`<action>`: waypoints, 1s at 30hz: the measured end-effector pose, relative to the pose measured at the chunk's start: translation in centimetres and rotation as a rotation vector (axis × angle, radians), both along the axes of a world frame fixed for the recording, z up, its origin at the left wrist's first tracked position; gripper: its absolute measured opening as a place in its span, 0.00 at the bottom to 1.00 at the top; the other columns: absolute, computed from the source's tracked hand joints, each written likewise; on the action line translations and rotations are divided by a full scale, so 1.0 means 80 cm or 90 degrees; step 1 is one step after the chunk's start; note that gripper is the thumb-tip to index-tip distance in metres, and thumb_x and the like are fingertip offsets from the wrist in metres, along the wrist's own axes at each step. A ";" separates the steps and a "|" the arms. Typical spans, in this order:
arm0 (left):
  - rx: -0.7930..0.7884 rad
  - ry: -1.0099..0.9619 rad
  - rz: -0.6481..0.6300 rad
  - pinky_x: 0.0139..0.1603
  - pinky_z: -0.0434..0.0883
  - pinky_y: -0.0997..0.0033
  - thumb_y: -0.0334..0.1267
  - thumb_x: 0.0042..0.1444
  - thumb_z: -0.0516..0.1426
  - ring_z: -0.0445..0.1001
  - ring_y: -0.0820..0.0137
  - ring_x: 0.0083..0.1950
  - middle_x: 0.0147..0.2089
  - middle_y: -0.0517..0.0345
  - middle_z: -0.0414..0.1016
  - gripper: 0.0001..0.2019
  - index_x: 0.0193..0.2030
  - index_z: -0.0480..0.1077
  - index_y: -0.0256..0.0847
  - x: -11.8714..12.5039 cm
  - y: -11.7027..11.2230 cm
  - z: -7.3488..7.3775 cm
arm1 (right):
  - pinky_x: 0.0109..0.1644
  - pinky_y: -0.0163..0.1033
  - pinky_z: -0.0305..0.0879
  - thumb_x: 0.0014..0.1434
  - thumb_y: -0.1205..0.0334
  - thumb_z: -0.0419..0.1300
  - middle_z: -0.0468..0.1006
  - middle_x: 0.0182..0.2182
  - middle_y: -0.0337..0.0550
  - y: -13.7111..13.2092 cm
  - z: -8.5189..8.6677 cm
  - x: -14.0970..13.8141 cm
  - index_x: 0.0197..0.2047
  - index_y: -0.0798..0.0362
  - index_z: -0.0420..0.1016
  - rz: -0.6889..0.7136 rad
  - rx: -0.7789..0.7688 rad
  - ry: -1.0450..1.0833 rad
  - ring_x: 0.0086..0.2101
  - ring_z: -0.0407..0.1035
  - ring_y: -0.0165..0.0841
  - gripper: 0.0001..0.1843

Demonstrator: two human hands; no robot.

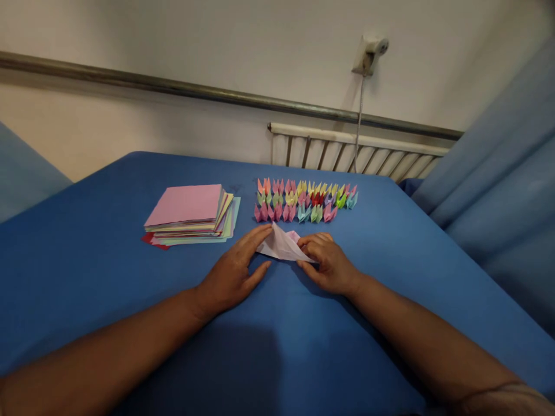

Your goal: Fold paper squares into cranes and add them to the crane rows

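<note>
A partly folded pale pink paper (281, 245) lies on the blue table (87, 254) between my hands. My left hand (234, 268) rests flat beside it, fingers stretched out, the fingertips touching the paper's left edge. My right hand (327, 263) is curled over the paper's right corner, fingers pinched on the fold. Just beyond the paper stand rows of several small folded paper figures (306, 199) in pink, yellow, green and blue.
A stack of coloured square paper sheets (191, 214), pink on top, lies to the left of the figures. Behind the table are a wall rail, a white radiator (355, 153) and a hanging cord. Blue fabric (498, 173) rises at the right.
</note>
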State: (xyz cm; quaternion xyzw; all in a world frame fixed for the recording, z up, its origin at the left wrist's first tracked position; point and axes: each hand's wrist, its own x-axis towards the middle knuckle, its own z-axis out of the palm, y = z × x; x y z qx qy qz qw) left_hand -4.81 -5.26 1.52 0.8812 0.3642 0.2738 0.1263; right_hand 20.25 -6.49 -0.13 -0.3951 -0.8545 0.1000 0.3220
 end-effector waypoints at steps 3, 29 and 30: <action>0.005 -0.033 0.052 0.67 0.59 0.52 0.39 0.60 0.53 0.57 0.57 0.68 0.69 0.49 0.54 0.33 0.70 0.45 0.45 0.000 0.002 -0.002 | 0.50 0.45 0.58 0.58 0.63 0.57 0.77 0.43 0.45 0.001 0.000 0.000 0.34 0.50 0.65 0.001 -0.006 0.020 0.43 0.70 0.36 0.03; -0.465 -0.554 0.183 0.35 0.72 0.70 0.43 0.44 0.66 0.74 0.71 0.32 0.32 0.60 0.75 0.20 0.41 0.67 0.38 0.009 0.017 0.008 | 0.38 0.39 0.69 0.47 0.48 0.68 0.77 0.27 0.36 0.013 -0.015 -0.006 0.30 0.52 0.69 -0.012 -0.463 0.557 0.29 0.71 0.30 0.18; -0.448 -0.537 0.176 0.35 0.72 0.69 0.43 0.45 0.65 0.75 0.70 0.32 0.32 0.60 0.75 0.22 0.46 0.66 0.39 0.008 0.016 0.008 | 0.36 0.39 0.68 0.46 0.49 0.69 0.77 0.26 0.36 0.013 -0.015 -0.006 0.31 0.51 0.68 -0.007 -0.501 0.579 0.27 0.71 0.30 0.19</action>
